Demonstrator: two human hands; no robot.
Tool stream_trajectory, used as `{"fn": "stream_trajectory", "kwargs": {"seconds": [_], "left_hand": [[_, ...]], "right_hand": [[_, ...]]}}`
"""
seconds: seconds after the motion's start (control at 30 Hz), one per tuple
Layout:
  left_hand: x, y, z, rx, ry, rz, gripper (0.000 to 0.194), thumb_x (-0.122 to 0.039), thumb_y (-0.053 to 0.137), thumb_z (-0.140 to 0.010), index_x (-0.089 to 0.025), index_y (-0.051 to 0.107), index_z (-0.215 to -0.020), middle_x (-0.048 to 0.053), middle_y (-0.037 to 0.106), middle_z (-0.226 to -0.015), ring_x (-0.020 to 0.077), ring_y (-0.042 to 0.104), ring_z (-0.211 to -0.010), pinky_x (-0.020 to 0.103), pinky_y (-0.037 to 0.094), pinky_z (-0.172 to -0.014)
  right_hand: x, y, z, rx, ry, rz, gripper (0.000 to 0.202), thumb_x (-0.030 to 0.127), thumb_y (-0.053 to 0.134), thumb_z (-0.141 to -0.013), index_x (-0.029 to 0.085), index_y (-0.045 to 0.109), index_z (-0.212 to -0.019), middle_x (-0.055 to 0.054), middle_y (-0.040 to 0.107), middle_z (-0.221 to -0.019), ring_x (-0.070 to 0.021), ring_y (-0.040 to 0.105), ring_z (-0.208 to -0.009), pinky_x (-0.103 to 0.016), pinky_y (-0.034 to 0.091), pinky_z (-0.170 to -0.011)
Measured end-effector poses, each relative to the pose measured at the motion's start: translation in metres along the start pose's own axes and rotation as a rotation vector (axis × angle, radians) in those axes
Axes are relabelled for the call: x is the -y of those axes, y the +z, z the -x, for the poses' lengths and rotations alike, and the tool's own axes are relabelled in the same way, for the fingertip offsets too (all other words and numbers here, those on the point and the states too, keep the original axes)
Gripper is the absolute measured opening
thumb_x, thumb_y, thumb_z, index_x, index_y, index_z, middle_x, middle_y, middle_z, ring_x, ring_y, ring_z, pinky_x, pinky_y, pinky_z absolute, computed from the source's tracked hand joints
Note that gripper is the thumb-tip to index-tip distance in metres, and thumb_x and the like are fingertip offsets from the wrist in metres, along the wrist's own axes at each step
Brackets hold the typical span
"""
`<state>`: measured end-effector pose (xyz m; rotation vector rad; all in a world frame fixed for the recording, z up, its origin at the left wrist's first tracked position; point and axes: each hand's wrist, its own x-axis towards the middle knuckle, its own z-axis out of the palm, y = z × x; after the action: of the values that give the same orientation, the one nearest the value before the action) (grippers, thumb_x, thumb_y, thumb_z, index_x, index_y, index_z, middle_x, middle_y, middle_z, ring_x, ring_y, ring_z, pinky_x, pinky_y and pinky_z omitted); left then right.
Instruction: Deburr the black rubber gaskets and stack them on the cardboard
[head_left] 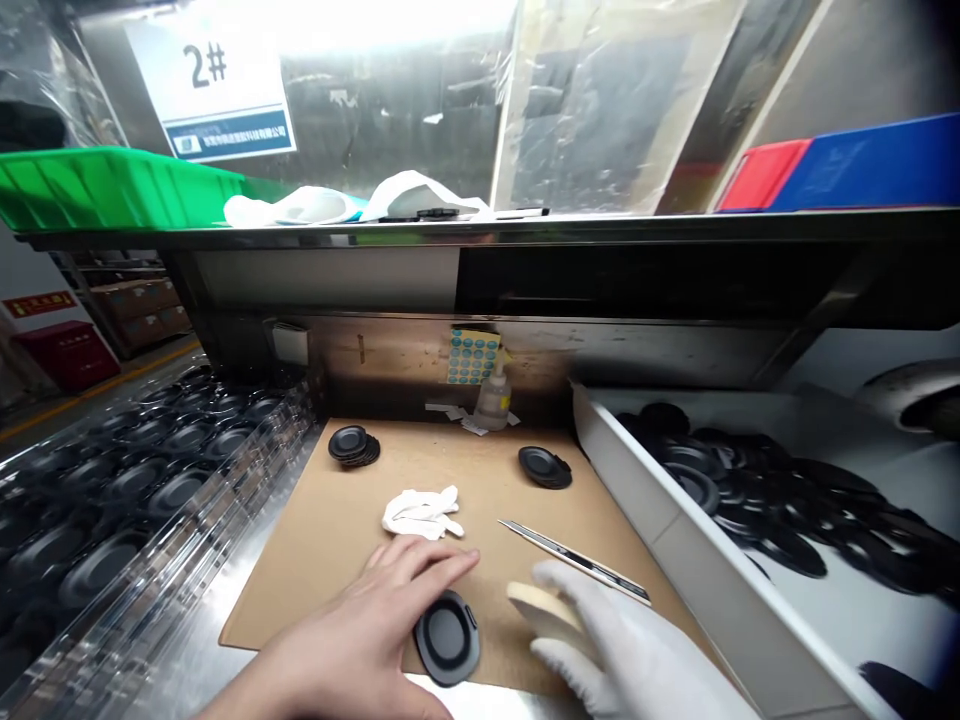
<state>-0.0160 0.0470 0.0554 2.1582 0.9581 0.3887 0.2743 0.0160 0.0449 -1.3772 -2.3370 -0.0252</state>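
My bare left hand is over the front of the cardboard sheet, its fingers stretched out. A round black rubber-like part with a small side tab lies flat between its index finger and thumb; whether they touch it I cannot tell. My gloved right hand grips a round beige pad, just right of that part. Beyond the right hand lies a slim utility knife. A crumpled white glove rests ahead of my left hand.
On the cardboard sheet stand two small stacks of black parts, the left stack and right stack. Clear trays of black parts border the left; a white bin of loose ones borders the right. Behind is a bottle under a shelf.
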Motion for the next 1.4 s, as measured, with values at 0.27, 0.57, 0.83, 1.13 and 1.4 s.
{"fn": "stream_trajectory", "kwargs": {"seconds": [0.27, 0.57, 0.83, 1.13, 1.4], "left_hand": [[-0.006, 0.025, -0.008, -0.162, -0.158, -0.055, 0.118, -0.021, 0.097, -0.069, -0.032, 0.035, -0.169, 0.01, 0.064, -0.138, 0.0361, 0.055, -0.134, 0.053, 0.041, -0.122], [0.002, 0.024, -0.006, -0.147, -0.135, -0.033, 0.118, -0.022, 0.099, -0.069, -0.034, 0.035, -0.168, 0.008, 0.061, -0.141, 0.0342, 0.053, -0.136, 0.049, 0.04, -0.123], [0.005, 0.022, -0.008, -0.126, -0.108, -0.013, 0.121, -0.022, 0.099, -0.071, -0.042, 0.031, -0.168, 0.004, 0.062, -0.143, 0.0335, 0.051, -0.136, 0.049, 0.039, -0.123], [0.028, 0.025, -0.006, -0.069, -0.032, -0.022, 0.13, -0.022, 0.098, -0.072, -0.051, 0.018, -0.17, 0.004, 0.055, -0.156, 0.0378, 0.045, -0.145, 0.056, 0.038, -0.125], [0.008, -0.013, 0.004, -0.194, 0.035, -0.066, 0.104, -0.018, 0.084, -0.084, -0.046, 0.029, -0.168, 0.006, 0.062, -0.144, 0.0339, 0.055, -0.136, 0.049, 0.048, -0.119]], "right_hand": [[0.01, 0.028, -0.007, -0.006, -0.181, 0.108, 0.016, 0.017, 0.078, -0.084, 0.029, 0.069, -0.091, 0.0, 0.072, -0.084, -0.0271, 0.064, -0.071, -0.041, 0.038, -0.069], [0.001, 0.028, 0.005, -0.059, -0.27, 0.19, 0.026, 0.016, 0.078, -0.081, 0.025, 0.07, -0.104, -0.004, 0.072, -0.089, -0.0311, 0.065, -0.077, -0.044, 0.047, -0.072], [-0.008, -0.01, -0.021, 0.233, 0.169, -0.158, 0.031, 0.031, 0.043, -0.111, 0.031, 0.074, -0.105, -0.007, 0.071, -0.106, -0.0324, 0.064, -0.099, -0.054, 0.051, -0.088], [-0.013, 0.012, -0.023, 0.298, 0.248, -0.128, 0.035, 0.038, 0.057, -0.105, 0.024, 0.073, -0.134, -0.015, 0.074, -0.124, -0.0398, 0.069, -0.115, -0.063, 0.054, -0.101], [0.007, 0.016, -0.074, 0.148, 0.159, -0.179, 0.026, 0.032, 0.051, -0.111, 0.027, 0.073, -0.124, -0.008, 0.07, -0.123, -0.0305, 0.065, -0.113, -0.049, 0.053, -0.101]]}}
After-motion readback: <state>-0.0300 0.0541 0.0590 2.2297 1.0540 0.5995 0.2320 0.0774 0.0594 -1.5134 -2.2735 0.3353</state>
